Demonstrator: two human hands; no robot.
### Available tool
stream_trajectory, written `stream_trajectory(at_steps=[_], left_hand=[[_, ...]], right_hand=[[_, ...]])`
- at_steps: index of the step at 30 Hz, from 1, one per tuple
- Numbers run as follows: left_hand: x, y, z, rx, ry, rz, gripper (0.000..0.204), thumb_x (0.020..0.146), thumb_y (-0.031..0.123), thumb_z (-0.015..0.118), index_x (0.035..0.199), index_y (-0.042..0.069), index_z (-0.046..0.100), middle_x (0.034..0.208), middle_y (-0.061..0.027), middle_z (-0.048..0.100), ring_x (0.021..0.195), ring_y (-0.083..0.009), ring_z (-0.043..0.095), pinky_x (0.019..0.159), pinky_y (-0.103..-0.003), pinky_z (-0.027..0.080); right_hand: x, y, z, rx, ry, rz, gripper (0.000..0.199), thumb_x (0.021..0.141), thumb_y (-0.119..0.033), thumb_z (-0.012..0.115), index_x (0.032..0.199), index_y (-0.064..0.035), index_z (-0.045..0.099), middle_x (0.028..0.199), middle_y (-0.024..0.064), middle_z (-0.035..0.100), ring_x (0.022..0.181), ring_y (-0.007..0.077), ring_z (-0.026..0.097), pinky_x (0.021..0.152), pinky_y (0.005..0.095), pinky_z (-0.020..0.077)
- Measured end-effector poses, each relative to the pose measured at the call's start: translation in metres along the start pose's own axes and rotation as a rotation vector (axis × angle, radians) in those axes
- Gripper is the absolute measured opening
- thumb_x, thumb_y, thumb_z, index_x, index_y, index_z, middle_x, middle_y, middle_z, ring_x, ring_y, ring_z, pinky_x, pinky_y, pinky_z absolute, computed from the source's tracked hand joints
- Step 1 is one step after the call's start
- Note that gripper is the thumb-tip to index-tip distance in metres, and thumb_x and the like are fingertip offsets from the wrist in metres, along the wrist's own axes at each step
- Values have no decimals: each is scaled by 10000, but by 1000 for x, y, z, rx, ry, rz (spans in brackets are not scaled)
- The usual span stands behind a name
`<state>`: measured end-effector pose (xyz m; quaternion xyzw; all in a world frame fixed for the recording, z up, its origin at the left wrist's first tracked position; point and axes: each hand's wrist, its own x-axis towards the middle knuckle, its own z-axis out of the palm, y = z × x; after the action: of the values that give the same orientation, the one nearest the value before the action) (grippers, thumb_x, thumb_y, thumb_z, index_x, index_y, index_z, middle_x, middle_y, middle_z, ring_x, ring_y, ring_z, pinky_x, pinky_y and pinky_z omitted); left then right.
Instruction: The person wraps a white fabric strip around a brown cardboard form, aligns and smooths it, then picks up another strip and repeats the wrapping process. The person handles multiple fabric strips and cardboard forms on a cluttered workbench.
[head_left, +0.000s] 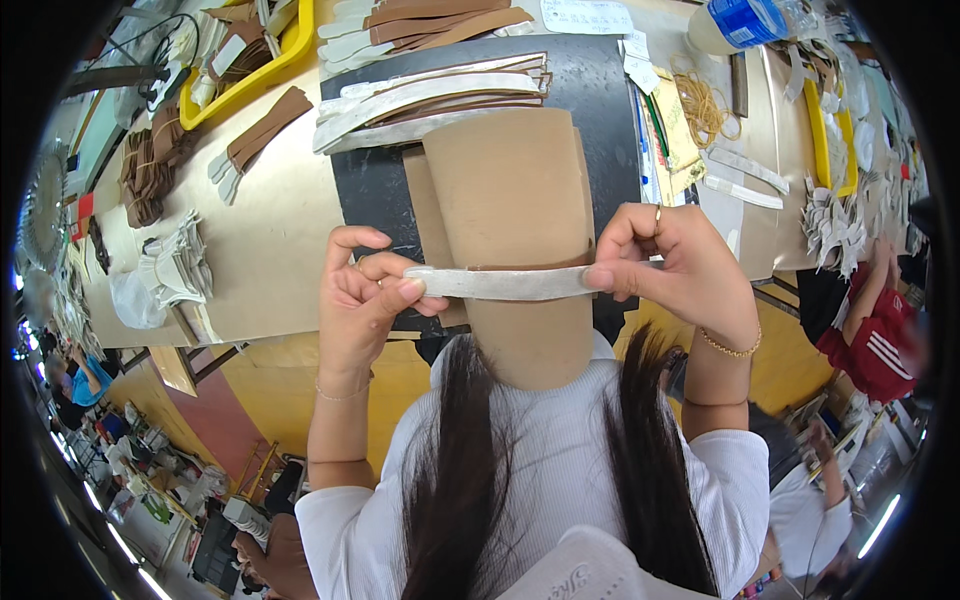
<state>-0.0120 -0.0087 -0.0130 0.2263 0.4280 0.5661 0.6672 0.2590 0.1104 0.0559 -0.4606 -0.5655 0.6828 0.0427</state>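
A narrow off-white strip with a brown edge point(510, 284), seemingly leather, is stretched level between my two hands. My left hand point(362, 292) pinches its left end between thumb and finger, the other fingers loosely curled. At the other end my right hand point(675, 262) pinches the strip, thumb in front. Behind and below it lies a long tan board point(515, 190), which slopes from the table toward my chest. Farther back, a pile of similar white and brown strips point(440, 100) rests on a black mat point(600, 130).
More brown and white strips point(420, 25) lie at the far edge. Yellow trays point(303, 45) stand at both sides. Bundled brown strips point(150, 165) and white pieces point(178, 262) sit left; rubber bands point(703, 108) and a blue-labelled container point(738, 25) are right. Other people work on both sides.
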Motion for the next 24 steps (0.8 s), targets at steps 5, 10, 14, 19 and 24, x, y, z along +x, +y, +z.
stream_trajectory(at_steps=[5,10,14,19,24], left_hand=[[1,-10,-3,-25,18,-15,431,823,-86,620,1146,39,365,830,-206,661,697,-268,686,629,-335,592],[3,-14,-4,-57,12,-28,437,825,-69,628,1153,41,361,819,-202,656,687,-263,682,620,-335,593],[4,-18,-5,-69,12,-35,445,824,-65,630,1159,44,358,820,-204,655,675,-259,678,616,-335,593],[5,-19,-3,-88,9,-53,444,828,-65,624,1166,47,358,799,-194,647,670,-250,666,619,-327,586],[6,-20,-3,-110,11,-45,438,831,-67,615,1166,49,358,765,-175,633,645,-240,647,604,-323,569]], right_hand=[[6,14,5,234,-28,11,145,825,-60,705,797,-3,575,725,5,613,655,52,593,589,178,484],[8,18,4,231,-37,-19,154,833,-83,705,792,-5,579,732,13,615,651,59,599,603,185,506],[9,22,6,151,-12,-73,190,828,-126,721,783,-7,580,718,11,610,628,58,587,589,187,505],[10,29,10,114,17,-31,218,821,-166,735,788,-13,583,709,11,607,610,55,573,576,191,503],[13,69,12,576,-36,-80,221,843,-233,712,847,-28,629,725,31,653,610,72,608,548,198,491]])
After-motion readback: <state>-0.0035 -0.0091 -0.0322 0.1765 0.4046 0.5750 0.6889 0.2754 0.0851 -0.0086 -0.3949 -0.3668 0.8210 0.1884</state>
